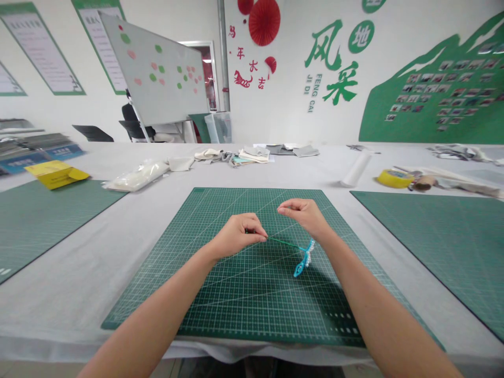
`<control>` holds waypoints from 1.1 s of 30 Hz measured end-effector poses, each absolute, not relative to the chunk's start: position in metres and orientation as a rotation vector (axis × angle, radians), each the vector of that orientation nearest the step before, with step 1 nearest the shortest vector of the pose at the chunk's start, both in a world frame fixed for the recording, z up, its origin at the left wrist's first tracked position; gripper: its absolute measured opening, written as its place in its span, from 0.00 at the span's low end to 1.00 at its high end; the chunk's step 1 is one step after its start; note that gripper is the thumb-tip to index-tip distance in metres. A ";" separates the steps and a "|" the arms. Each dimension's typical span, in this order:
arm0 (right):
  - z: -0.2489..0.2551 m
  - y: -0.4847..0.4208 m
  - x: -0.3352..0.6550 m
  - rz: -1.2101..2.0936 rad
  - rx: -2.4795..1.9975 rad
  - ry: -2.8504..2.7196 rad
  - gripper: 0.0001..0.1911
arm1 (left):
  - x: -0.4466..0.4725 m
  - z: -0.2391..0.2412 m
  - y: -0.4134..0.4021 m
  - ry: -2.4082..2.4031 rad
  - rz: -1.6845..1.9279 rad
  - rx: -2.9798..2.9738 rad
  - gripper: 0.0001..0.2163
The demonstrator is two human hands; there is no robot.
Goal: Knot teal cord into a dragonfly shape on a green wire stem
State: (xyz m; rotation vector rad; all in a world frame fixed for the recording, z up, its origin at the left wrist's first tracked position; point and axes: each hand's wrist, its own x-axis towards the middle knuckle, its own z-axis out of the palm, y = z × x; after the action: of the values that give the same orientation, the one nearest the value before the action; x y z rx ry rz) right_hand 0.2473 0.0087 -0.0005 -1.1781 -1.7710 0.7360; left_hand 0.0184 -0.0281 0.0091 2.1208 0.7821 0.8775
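My left hand (241, 233) is closed in a pinch around one end of a thin green stem (284, 242). The stem runs sideways to the right above the cutting mat (220, 310). At its far end hang a bright blue leaf-shaped piece (300, 266) and a row of white beads (309, 256), together looking like a handmade flower sprig. Up and to the right of the stem, my right hand (304, 214) has thumb and fingers pressed together. Whatever might be between those fingertips is too fine to see. The right forearm passes close beside the beads.
More green mats lie left (51, 220) and right (444, 241). Behind are a yellow folded card (57, 174), a plastic-wrapped packet (137, 176), fabric scraps (252, 154), a white roll (356, 168) and yellow tape (395, 178). The table's front edge is near me.
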 end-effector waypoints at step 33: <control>0.022 -0.047 0.194 0.686 -0.987 -2.215 0.08 | 0.009 -0.007 -0.010 1.457 1.195 2.199 0.04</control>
State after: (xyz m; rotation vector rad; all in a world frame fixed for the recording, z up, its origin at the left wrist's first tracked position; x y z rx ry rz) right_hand 0.1943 -0.0474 0.0224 -0.9865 -2.2149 0.6863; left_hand 0.0092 -0.0100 -0.0073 2.1995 1.4565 1.1946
